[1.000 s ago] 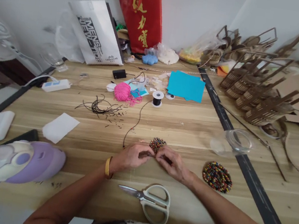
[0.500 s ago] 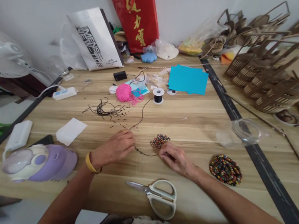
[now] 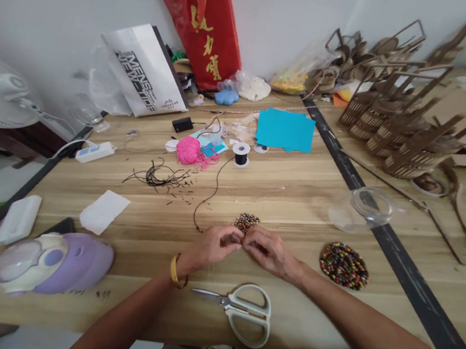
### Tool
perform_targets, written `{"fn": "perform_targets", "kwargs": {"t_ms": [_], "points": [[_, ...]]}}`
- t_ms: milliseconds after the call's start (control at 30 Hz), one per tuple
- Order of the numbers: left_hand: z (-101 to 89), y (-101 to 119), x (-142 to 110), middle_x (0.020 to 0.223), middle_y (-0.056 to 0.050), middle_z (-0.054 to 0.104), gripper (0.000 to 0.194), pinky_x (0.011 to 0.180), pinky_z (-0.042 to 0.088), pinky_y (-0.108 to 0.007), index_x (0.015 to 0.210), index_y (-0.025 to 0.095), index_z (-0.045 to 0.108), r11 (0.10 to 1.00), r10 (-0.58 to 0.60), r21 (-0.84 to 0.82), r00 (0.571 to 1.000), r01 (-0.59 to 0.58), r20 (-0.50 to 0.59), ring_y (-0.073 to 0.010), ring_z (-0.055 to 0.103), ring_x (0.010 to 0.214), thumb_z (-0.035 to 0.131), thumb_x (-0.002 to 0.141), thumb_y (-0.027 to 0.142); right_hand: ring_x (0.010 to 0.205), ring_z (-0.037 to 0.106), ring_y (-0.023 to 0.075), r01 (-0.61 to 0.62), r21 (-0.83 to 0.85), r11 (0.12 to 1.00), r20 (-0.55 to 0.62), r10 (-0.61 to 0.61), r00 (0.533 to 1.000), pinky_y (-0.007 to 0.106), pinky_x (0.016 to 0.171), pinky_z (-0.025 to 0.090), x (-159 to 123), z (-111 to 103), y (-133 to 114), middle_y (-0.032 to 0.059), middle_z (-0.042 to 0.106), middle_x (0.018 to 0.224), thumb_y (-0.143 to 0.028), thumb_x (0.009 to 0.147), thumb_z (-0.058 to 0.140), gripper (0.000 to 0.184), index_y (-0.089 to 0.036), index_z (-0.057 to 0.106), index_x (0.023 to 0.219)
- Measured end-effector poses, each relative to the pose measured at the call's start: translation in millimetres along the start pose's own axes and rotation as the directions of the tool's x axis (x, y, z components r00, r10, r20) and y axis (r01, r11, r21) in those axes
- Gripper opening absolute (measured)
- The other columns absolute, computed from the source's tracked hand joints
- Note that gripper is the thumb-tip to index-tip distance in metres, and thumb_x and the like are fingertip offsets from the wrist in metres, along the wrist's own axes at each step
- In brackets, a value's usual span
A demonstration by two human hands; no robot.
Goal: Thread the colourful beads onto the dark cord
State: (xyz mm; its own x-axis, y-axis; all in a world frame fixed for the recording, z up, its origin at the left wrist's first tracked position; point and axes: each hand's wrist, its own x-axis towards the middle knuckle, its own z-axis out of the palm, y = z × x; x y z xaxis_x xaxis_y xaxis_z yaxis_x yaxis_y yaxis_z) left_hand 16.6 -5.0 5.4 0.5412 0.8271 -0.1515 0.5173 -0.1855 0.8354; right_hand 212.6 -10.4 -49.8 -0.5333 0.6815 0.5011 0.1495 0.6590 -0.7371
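Observation:
My left hand [image 3: 213, 246] and my right hand [image 3: 268, 252] meet fingertip to fingertip over the table, both closed in a pinch. A thin black cord [image 3: 216, 186] runs from its white-rimmed spool [image 3: 241, 154] down to my left hand, with a few small beads on it. Between the fingers the cord is too fine and covered to make out clearly. Just behind the fingertips lies a small pile of multicoloured beads [image 3: 246, 222]. Scissors [image 3: 238, 308] with white handles lie in front of my hands. A coiled string of coloured beads [image 3: 345, 265] rests beside my right forearm.
Black cord offcuts [image 3: 157, 174], pink yarn [image 3: 188, 150] and blue sheets [image 3: 285, 130] lie farther back. To the left are a white paper [image 3: 104, 211] and a purple-and-white device [image 3: 75, 264]. A clear round container [image 3: 370, 206] and woven baskets [image 3: 414, 147] stand right.
My left hand has moved right to meet my right hand, drawing the cord along. The stretch of cord that showed between the hands is now covered. The view has shifted slightly.

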Motion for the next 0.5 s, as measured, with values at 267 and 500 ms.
{"fn": "perform_targets", "kwargs": {"t_ms": [267, 500], "points": [[9.1, -14, 3, 0.074, -0.002, 0.066, 0.008, 0.065, 0.044, -0.023, 0.077, 0.014, 0.066, 0.986, -0.023, -0.168, 0.999, 0.018, -0.025, -0.013, 0.057, 0.068, 0.062, 0.076, 0.02, 0.074, 0.056, 0.0167, -0.044, -0.004, 0.999, 0.014, 0.044, 0.999, 0.028, 0.066, 0.046, 2, -1, -3, 0.0073, 0.061, 0.08, -0.02, 0.093, 0.048, 0.009, -0.018, 0.057, 0.089], [7.9, -16, 2, 0.069, -0.003, 0.063, 0.006, 0.063, 0.042, -0.025, 0.071, 0.013, 0.066, 0.977, -0.034, -0.212, 0.999, 0.03, -0.014, -0.0142, 0.054, 0.066, 0.063, 0.074, 0.017, 0.076, 0.057, 0.0178, -0.113, -0.002, 0.994, 0.037, 0.113, 0.993, 0.029, 0.068, 0.046, 0, 0, -8, 0.0074, 0.061, 0.081, -0.021, 0.092, 0.05, 0.007, -0.021, 0.056, 0.089]]}}
